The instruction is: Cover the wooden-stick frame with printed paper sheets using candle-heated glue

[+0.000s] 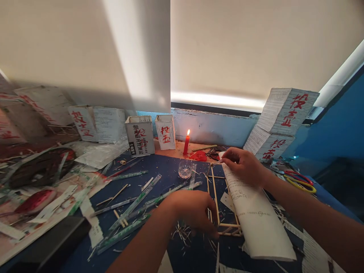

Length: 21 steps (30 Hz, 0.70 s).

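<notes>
A frame of thin wooden sticks (214,195) lies on the dark blue tabletop in front of me. My left hand (195,208) is at its near left side, with bent fingers closed about the edge; the fingertips are partly hidden. A long curved sheet of white printed paper (250,216) rests along the frame's right side and covers part of it. At the sheet's far end, my right hand (241,163) pinches the paper's edge near the frame's far corner. Just beyond the frame stands a small clear cup (185,170).
A lit red candle (186,145) stands at the back near the wall. Paper-covered boxes (140,135) with red writing line the back. Clear plastic strips (136,204) and stick scraps litter the left. Scissors (301,184) lie at right, a black object (54,242) at lower left.
</notes>
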Each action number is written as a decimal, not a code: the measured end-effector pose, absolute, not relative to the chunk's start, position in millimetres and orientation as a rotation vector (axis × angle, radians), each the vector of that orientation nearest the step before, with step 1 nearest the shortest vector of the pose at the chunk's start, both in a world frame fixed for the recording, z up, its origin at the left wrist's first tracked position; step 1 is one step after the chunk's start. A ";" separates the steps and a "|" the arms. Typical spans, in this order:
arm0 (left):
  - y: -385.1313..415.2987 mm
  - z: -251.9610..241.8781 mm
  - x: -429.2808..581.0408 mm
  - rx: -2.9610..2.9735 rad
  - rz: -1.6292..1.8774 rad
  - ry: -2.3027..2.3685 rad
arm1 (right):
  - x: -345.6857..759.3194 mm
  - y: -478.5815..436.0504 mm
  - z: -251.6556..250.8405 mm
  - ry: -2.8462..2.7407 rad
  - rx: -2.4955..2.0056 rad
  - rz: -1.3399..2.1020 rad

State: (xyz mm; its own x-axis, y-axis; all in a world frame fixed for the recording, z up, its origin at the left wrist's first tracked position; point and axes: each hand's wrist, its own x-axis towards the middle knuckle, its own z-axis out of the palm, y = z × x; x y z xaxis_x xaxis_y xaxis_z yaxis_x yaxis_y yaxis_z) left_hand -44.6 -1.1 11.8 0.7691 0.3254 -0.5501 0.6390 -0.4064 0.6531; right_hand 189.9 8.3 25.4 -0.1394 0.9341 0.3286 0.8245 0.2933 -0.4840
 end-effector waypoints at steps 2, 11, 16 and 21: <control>0.9 8.9 -44.0 2.008 -0.429 0.692 | 188.8 10.2 25.3 -1.993 -1.569 0.231; 1.9 2.3 -40.8 2.003 -0.413 0.643 | 191.7 12.3 24.7 -2.018 -1.584 0.200; 1.1 3.1 -39.5 1.989 -0.439 0.638 | 193.3 6.6 25.6 -2.054 -1.552 0.239; 1.6 3.6 -39.7 1.977 -0.450 0.635 | 194.4 -0.8 27.0 -2.093 -1.516 0.298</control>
State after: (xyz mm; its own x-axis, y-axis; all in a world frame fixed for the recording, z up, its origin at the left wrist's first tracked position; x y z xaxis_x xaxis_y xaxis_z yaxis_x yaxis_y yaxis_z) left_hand -39.7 1.6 3.6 0.7954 0.2439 -0.5548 0.6043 -0.3896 0.6951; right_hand 194.4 -0.8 27.0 -0.2269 0.9299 0.2896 0.8121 0.3448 -0.4708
